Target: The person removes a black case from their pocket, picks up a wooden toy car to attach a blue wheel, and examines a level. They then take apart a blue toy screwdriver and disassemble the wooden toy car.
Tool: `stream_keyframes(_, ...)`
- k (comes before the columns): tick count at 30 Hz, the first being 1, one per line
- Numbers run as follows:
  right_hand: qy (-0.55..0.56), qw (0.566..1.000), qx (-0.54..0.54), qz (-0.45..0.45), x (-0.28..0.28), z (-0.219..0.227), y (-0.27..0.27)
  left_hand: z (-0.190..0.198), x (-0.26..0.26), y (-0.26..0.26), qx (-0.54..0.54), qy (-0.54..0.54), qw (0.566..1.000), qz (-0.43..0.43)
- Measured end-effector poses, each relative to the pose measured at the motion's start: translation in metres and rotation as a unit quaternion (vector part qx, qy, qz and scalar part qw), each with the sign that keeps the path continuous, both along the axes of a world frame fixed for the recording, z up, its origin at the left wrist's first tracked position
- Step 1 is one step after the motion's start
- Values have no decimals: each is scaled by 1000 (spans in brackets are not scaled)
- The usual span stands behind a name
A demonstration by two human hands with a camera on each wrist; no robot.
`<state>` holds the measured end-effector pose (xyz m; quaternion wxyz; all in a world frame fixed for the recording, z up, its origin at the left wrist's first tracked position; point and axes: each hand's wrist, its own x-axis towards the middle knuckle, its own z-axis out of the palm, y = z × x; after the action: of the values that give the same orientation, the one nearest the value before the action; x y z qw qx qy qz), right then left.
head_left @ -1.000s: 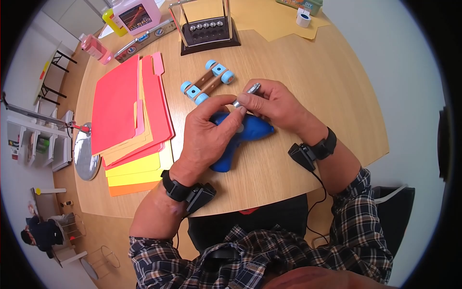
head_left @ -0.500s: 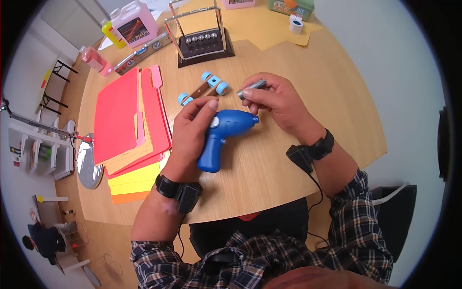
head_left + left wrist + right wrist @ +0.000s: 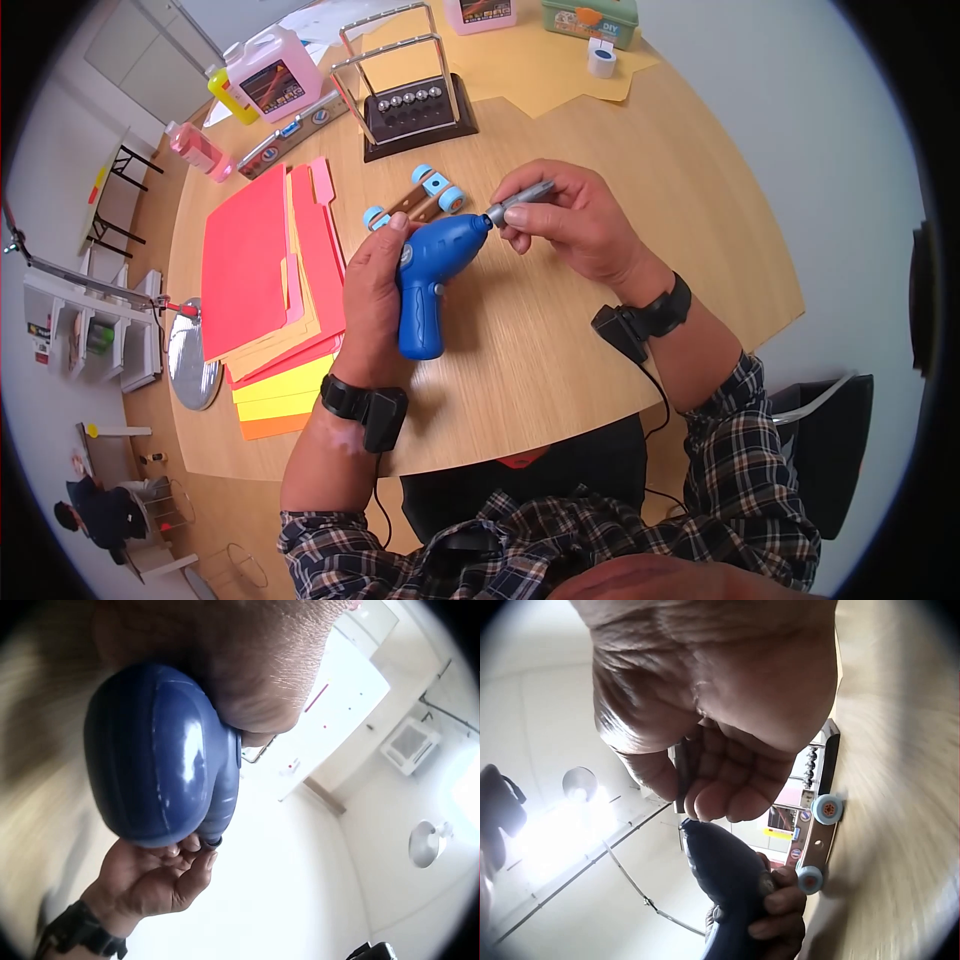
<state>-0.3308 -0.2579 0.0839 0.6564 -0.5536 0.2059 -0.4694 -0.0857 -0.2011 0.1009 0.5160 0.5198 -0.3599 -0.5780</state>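
Note:
A blue toy power drill (image 3: 440, 250) is held by my left hand (image 3: 370, 295) around the back of its body, its handle pointing toward me. In the left wrist view the rounded drill (image 3: 146, 757) fills the middle. Between thumb and fingers my right hand (image 3: 585, 228) pinches a silver-grey screwdriver bit (image 3: 530, 198). The bit's thick end is right at the drill's nose, with its tip slanting up to the right. Curled fingers partly hide the bit in the right wrist view, where the drill (image 3: 724, 862) points up toward it.
A wooden toy car (image 3: 430, 208) with light blue wheels lies just beyond the drill. Coloured folders (image 3: 245, 265) are stacked at left. Behind stand a Newton's cradle (image 3: 420, 125), a spirit level (image 3: 295, 133), pink and yellow bottles, and a green box (image 3: 590, 22).
The left hand first moved left with the drill, then lifted and turned it nose-up to the right. The right hand's bit came away from the left fingers and now meets the drill's nose.

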Motion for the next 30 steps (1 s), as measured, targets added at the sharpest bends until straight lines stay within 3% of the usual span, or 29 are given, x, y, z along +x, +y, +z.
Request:
stream_keyframes(14,53,995,-44,-70,3,-5,-1,-1,-8,5,-24,17,999,40)
stream_keyframes(19,53,996,-26,-73,-4,-5,-8,5,-14,12,-44,97,994,-10)
stream_keyframes(22,36,997,12,-70,-7,-4,-10,1,-14,12,-73,12,997,-25)
stream_keyframes(30,58,996,-3,-65,-6,-4,-12,0,-5,12,-39,31,997,-61)
